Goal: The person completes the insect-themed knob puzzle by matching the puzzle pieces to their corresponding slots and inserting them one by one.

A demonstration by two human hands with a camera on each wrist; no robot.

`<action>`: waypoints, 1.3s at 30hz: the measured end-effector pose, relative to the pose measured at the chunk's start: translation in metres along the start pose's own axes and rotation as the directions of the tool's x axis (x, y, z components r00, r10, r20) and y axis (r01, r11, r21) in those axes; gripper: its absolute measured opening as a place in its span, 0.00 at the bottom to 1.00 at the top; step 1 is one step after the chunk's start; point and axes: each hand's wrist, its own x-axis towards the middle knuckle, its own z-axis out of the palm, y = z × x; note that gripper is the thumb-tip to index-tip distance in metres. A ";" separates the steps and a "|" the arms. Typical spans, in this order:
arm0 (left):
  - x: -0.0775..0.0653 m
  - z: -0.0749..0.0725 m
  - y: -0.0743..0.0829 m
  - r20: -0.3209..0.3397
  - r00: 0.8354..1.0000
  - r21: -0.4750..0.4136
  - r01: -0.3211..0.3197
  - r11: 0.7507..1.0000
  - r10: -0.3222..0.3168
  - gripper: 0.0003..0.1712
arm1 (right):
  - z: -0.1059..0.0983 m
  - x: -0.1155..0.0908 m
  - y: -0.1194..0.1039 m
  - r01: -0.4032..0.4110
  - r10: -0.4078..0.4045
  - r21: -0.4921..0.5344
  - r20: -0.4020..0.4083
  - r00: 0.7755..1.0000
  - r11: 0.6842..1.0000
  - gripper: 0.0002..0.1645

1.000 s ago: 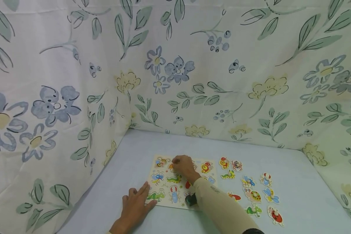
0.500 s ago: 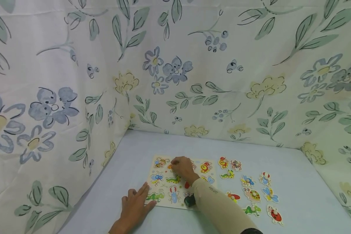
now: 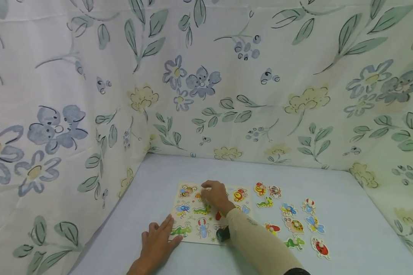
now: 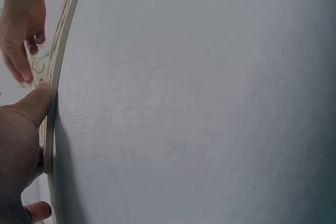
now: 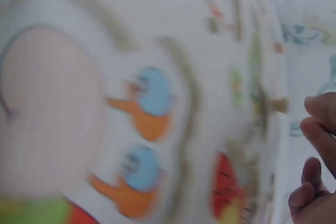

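A cream insect puzzle board [image 3: 192, 220] lies flat on the table. My left hand [image 3: 155, 244] is at its front left corner, fingers extended along the left edge. In the left wrist view the thumb [image 4: 38, 103] touches the board's edge [image 4: 62, 45]. My right hand [image 3: 216, 195] is above the upper middle of the board, beside an orange-striped insect picture [image 3: 198, 196]. In the right wrist view thumb and forefinger [image 5: 320, 107] stand close together, bent, with nothing visible between them. A small knob [image 5: 279, 104] stands up from the board, apart from those fingertips.
Several loose insect pieces with knobs lie right of the board, among them a red ladybird [image 3: 320, 248], a green caterpillar [image 3: 265, 203] and a blue-winged bee [image 3: 315, 225]. A leaf-and-flower patterned cloth [image 3: 234, 126] walls the table's back and sides.
My right fingertips have risen slightly from the orange-striped insect. The left hand holds its place at the board's corner. The head view has turned a little to the right.
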 end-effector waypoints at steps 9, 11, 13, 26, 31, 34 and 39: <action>0.000 0.000 0.002 0.001 1.000 -0.019 0.014 1.000 -0.014 0.45 | -0.044 0.005 -0.017 0.088 -0.087 -0.004 -0.118 0.989 0.996 0.15; 0.000 0.000 0.002 0.002 1.000 -0.023 0.014 1.000 -0.014 0.45 | -0.054 0.005 -0.018 0.092 -0.092 -0.006 -0.144 0.985 0.996 0.15; 0.001 0.000 0.002 -0.002 1.000 -0.023 0.014 1.000 -0.014 0.45 | -0.066 0.006 -0.019 0.111 -0.111 -0.011 -0.183 0.977 0.994 0.14; 0.001 0.000 -0.002 -0.024 1.000 -0.022 0.001 1.000 -0.001 0.45 | -0.155 -0.006 -0.010 0.143 -0.121 0.025 -0.411 0.904 0.989 0.13; 0.001 0.001 -0.002 -0.022 1.000 -0.026 -0.005 1.000 0.005 0.45 | -0.180 -0.014 0.007 0.074 -0.043 0.050 -0.459 0.887 0.996 0.14; 0.000 0.003 -0.003 -0.013 1.000 -0.022 -0.001 1.000 0.001 0.45 | -0.190 -0.018 0.021 0.041 -0.011 0.049 -0.493 0.870 0.998 0.15; 0.000 0.003 -0.002 -0.019 1.000 -0.024 -0.011 1.000 0.011 0.45 | -0.201 -0.022 0.047 0.002 0.032 0.060 -0.574 0.818 0.998 0.13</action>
